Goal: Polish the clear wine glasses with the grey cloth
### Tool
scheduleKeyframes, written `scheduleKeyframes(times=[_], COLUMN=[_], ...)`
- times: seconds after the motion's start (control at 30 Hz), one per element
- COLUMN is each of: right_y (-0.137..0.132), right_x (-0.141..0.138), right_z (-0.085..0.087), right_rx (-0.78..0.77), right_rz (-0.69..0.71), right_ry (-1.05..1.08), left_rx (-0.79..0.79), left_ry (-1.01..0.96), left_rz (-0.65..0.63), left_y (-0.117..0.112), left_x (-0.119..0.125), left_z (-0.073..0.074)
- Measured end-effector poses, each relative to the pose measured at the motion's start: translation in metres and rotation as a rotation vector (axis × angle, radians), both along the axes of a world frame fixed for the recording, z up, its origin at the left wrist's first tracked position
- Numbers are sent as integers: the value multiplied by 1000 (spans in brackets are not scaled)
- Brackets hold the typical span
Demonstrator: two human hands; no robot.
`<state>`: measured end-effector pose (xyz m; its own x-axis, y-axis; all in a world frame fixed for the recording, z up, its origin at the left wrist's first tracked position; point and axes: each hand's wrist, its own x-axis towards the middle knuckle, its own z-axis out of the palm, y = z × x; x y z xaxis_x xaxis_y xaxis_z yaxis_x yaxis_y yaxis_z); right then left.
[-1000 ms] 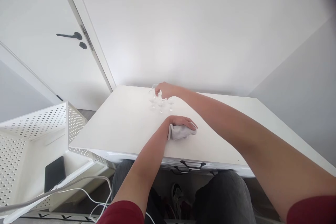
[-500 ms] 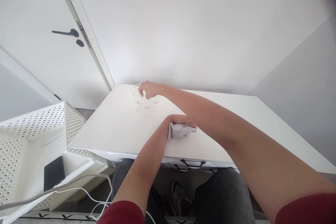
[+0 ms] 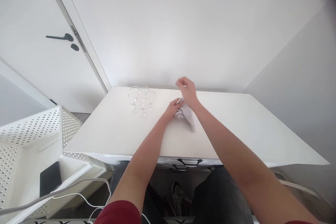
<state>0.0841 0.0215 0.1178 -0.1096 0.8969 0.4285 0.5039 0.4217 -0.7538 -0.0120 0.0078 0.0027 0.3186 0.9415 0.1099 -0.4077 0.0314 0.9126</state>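
Note:
A pale grey cloth (image 3: 186, 116) hangs in folds over the white cabinet top, its lower end smeared by motion. My left hand (image 3: 172, 107) is closed on the upper end of this cloth. Just above and to the right of it, my right hand (image 3: 187, 90) is raised with its fingers curled together. Whatever those fingers hold, if anything, I cannot make out. To the left, several clear stemmed glasses (image 3: 150, 98) stand upright in a tight group near the back edge, apart from both hands.
The white cabinet top (image 3: 110, 129) runs along the wall, with dark drawer handles (image 3: 189, 162) at its front. At left are a white perforated rack (image 3: 31, 122), a dark tablet-like slab (image 3: 50, 178) and cables (image 3: 78, 182). A door (image 3: 31, 14) stands beyond.
My right hand has left the glasses and moved right, to above the cloth. My left hand has lifted the cloth and shifted it toward the back. The view has shifted slightly.

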Motion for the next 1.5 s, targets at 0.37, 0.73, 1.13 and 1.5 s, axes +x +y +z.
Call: scheduleKeyframes(times=[0.37,0.73,1.13,1.5], right_y=[-31,-16,-3,-13], right_x=[76,92,95,91], right_z=[-118,-125,-140,-129], right_rx=[-580,-434,-223,-356], right_rz=[139,129,56,232], right_ry=[602,1133,1239,1139], left_rx=[-1,91,120,-40], left_ry=[-1,296,675,924], left_rz=[100,451,1299,1226], left_y=[5,-24,-117,-86], left_x=[-10,-8,-76,-108], left_z=[0,10,11,2])
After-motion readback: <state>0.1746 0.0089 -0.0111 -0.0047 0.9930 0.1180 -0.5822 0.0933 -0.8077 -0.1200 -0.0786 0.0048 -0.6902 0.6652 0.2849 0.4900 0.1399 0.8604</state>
